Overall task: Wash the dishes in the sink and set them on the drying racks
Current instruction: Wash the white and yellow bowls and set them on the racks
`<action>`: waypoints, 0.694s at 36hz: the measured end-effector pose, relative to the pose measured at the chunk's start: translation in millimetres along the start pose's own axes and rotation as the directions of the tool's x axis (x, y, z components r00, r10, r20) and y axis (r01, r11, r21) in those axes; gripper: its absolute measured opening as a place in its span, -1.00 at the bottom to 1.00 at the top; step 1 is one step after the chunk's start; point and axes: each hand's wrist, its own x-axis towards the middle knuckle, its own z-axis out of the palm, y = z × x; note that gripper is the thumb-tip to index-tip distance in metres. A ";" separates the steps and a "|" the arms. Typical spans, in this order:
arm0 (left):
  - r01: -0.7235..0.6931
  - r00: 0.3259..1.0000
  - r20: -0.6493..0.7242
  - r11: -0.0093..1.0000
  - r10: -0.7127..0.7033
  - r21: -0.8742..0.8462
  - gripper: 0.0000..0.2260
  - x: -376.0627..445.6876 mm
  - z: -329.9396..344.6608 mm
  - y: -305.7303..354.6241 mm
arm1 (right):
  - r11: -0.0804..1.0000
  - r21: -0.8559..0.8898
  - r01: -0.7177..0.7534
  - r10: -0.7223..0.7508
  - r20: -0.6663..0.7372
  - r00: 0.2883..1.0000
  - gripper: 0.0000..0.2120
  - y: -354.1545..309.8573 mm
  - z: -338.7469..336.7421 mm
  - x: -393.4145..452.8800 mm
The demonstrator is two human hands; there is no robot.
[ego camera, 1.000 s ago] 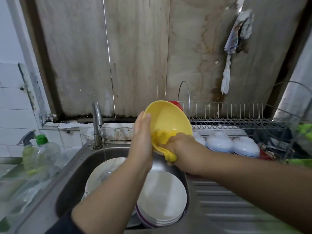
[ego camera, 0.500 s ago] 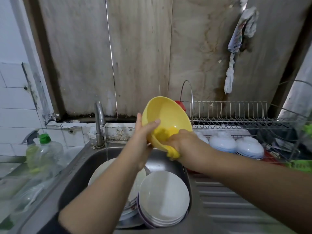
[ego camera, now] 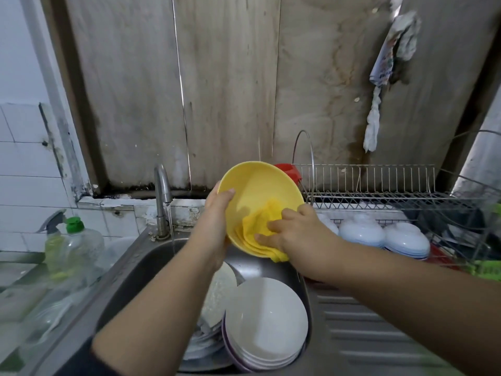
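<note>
1. Left hand (ego camera: 217, 213) grips the yellow bowl (ego camera: 257, 191) by its rim, tilted above the sink (ego camera: 130, 278).
2. Right hand (ego camera: 295, 232) presses the yellow cloth (ego camera: 257, 223) inside; wipe round the whole wall, then rinse under the running tap (ego camera: 162, 191).

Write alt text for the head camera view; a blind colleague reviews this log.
Over a steel sink, the left hand grips the rim of a tilted yellow plastic bowl while the right hand presses a yellow cloth inside it. White bowls sit stacked below, a thin stream runs from the tap, and a wire drying rack stands right.
</note>
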 end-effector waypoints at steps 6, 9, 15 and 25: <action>-0.049 0.985 0.171 0.996 0.036 0.074 -0.11 -10.9 3.6 -15.3 | 0.930 0.360 -0.080 0.091 -0.015 0.996 -0.86 -21.2 -1.1 2.9; 0.025 0.977 0.213 1.000 -0.026 0.009 -0.20 0.2 -14.4 2.0 | 0.982 0.190 -0.002 0.019 -0.086 0.996 -0.55 -1.6 3.1 -1.1; -0.119 0.992 -0.032 0.988 0.122 0.099 -0.22 -15.2 7.6 -18.5 | 0.917 0.342 -0.206 0.190 0.079 0.979 -0.78 -23.3 -3.4 10.1; -0.023 0.999 -0.020 0.987 0.027 0.161 -0.37 -11.7 -14.2 -10.7 | 0.999 0.046 -0.012 0.018 -0.132 0.991 -0.41 -7.5 20.7 -10.5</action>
